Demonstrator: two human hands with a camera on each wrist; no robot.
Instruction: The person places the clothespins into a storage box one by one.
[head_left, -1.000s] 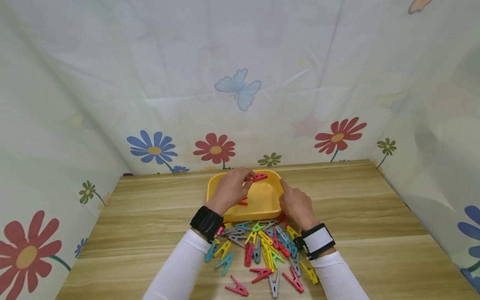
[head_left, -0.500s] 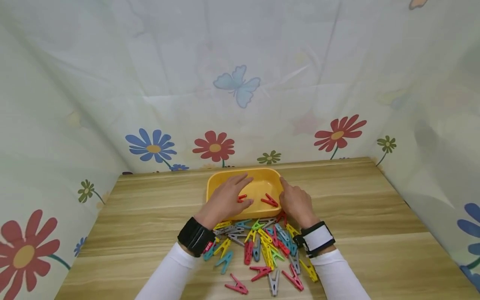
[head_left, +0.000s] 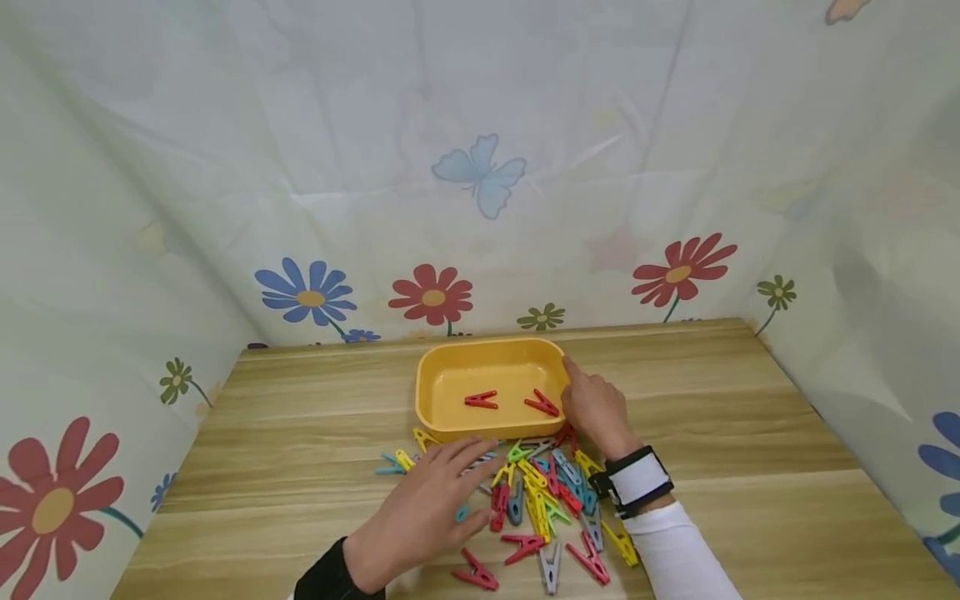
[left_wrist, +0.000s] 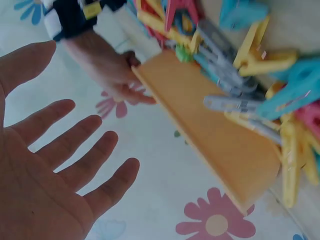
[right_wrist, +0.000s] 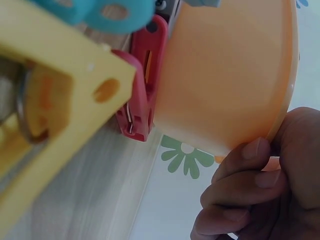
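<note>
My left hand [head_left: 423, 504] hovers over the left part of a pile of colourful plastic clothespins [head_left: 537, 504], fingers spread and holding nothing. The left wrist view shows the same hand [left_wrist: 55, 170] with its fingers apart. Behind the pile stands a yellow tray [head_left: 457, 375]. My right hand [head_left: 596, 408] grips the tray's right rim; in the right wrist view its fingers [right_wrist: 245, 187] curl against the tray wall [right_wrist: 225, 75]. Inside the tray lie two red clothespins, one near the middle [head_left: 481, 400] and one at the right [head_left: 542, 403]. My left hand hides some clothespins.
Wood-grain tabletop [head_left: 315, 417] extends on both sides of the tray. A patterned curtain [head_left: 480, 250] with flowers and a butterfly rises behind and at the sides. Loose red clothespins [head_left: 587, 558] and a grey one [head_left: 550, 568] lie at the pile's front.
My left hand released a red clothespin into the tray's right part, then drew back toward me over the pile. My right hand has stayed at the rim.
</note>
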